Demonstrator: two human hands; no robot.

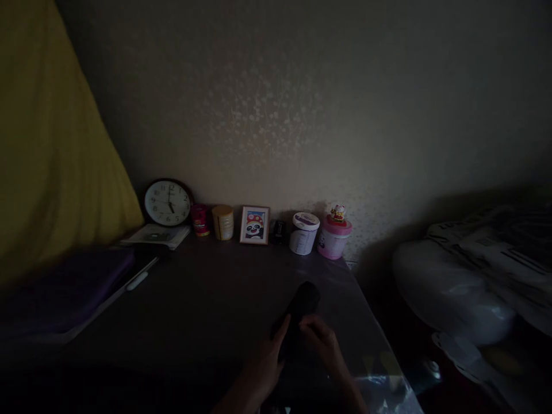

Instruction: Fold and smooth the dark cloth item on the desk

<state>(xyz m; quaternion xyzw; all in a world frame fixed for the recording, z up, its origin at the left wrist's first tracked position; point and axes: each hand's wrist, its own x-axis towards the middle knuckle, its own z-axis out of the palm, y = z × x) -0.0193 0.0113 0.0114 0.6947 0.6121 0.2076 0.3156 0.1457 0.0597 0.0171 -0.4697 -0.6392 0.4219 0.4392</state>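
Note:
A dark, elongated object (pixel 307 296) with a rounded far end is held above the front part of the desk. Dim light hides its details, so I cannot tell its kind. My left hand (pixel 269 359) is closed round its left side, thumb lying along it. On the other side, my right hand (pixel 321 339) has its fingers bent together in a pinch against the object. Whether those fingertips grip part of it or something small is hidden in the dark.
Along the wall stand a clock (pixel 168 202), a red can (pixel 200 221), a yellow-lidded tin (pixel 223 223), a framed panda picture (pixel 255 225), a white tub (pixel 304 234) and a pink tub (pixel 334 240). A purple case (pixel 77 284) lies left. Bulky plastic bags (pixel 452 287) fill the right.

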